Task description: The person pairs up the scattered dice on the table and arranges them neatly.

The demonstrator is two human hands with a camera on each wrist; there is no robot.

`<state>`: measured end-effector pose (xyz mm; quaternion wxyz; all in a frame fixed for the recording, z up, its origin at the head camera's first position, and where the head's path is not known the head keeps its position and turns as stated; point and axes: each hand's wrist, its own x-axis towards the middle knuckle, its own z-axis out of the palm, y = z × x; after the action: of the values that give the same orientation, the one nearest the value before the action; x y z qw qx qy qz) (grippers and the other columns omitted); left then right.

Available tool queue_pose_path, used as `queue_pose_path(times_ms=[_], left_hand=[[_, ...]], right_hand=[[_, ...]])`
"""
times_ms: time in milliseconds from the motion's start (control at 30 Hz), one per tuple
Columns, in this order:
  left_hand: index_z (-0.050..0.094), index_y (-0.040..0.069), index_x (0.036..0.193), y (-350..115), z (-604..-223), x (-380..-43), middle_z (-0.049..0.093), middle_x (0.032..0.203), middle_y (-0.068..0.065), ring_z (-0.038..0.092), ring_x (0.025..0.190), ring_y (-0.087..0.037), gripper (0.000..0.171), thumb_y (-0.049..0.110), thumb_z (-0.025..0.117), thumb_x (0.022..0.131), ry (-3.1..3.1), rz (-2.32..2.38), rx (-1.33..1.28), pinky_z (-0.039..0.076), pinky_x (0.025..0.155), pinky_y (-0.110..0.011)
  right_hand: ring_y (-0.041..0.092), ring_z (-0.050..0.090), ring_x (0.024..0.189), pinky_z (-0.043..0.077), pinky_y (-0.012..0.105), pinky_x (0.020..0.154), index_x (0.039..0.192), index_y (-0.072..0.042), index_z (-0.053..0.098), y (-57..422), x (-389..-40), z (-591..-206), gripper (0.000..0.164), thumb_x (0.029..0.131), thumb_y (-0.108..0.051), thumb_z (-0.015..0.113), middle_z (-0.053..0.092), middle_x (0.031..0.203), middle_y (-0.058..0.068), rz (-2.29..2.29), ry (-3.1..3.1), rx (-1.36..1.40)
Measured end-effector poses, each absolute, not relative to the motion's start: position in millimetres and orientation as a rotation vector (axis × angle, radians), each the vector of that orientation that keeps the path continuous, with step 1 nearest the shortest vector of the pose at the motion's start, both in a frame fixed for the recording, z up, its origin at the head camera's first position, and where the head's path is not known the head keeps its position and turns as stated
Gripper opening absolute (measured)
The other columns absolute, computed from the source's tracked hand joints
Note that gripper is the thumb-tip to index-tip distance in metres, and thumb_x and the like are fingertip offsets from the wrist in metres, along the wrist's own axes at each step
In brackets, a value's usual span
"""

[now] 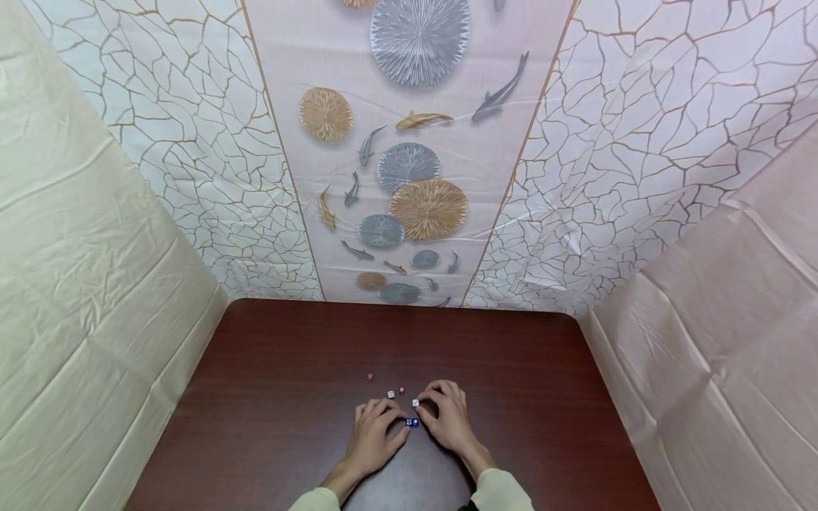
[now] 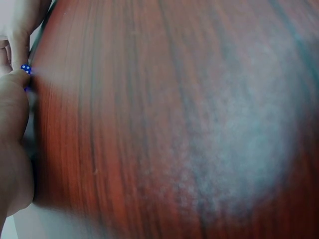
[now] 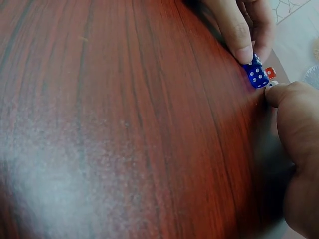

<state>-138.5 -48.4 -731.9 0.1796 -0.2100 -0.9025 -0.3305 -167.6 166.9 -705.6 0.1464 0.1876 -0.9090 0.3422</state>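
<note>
My left hand [image 1: 375,434] pinches a blue die with white pips [image 1: 409,422] between thumb and index finger. A second blue die [image 1: 415,423] sits against it on the right. In the right wrist view, the blue dice [image 3: 258,77] show at the left hand's thumb tip. My right hand [image 1: 449,417] pinches a white die [image 1: 415,402] just beyond the blue pair. From the left wrist, only part of a blue die [image 2: 26,68] shows past the thumb.
Beyond the hands on the dark red wooden table [image 1: 287,369] lie another white die [image 1: 391,394], a red die [image 1: 402,390] and a farther red die [image 1: 370,377]. Patterned cloth [image 1: 409,234] hangs at the back; pale cloth walls line both sides.
</note>
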Motion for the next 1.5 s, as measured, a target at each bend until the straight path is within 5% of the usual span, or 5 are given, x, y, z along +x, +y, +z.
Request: queue_pose_path(times_ms=[767,1500], left_hand=[[0.084,0.03,0.107,-47.9,-734.0,-138.4,0.074,0.111,0.012,0.065,0.108,-0.013,0.024,0.031,0.098,0.087,-2.53,-0.906,-0.595,0.04,0.095,-0.043],[0.085,0.015,0.109,-65.2,-725.5,-142.7,0.079,0.109,0.003,0.07,0.103,-0.02,0.031,0.014,0.1,0.081,-2.381,-1.021,-0.461,0.045,0.089,-0.041]], right_hand=[[0.035,0.063,0.121,0.043,0.065,0.111,0.106,-0.014,0.084,166.4,-165.0,-707.8,0.017,0.092,-0.013,0.094,0.072,0.118,0.01,0.959,-2.603,0.535],[0.036,0.064,0.118,0.044,0.064,0.109,0.104,-0.014,0.085,166.0,-164.7,-711.1,0.019,0.088,-0.013,0.095,0.073,0.117,0.012,0.958,-2.54,0.55]])
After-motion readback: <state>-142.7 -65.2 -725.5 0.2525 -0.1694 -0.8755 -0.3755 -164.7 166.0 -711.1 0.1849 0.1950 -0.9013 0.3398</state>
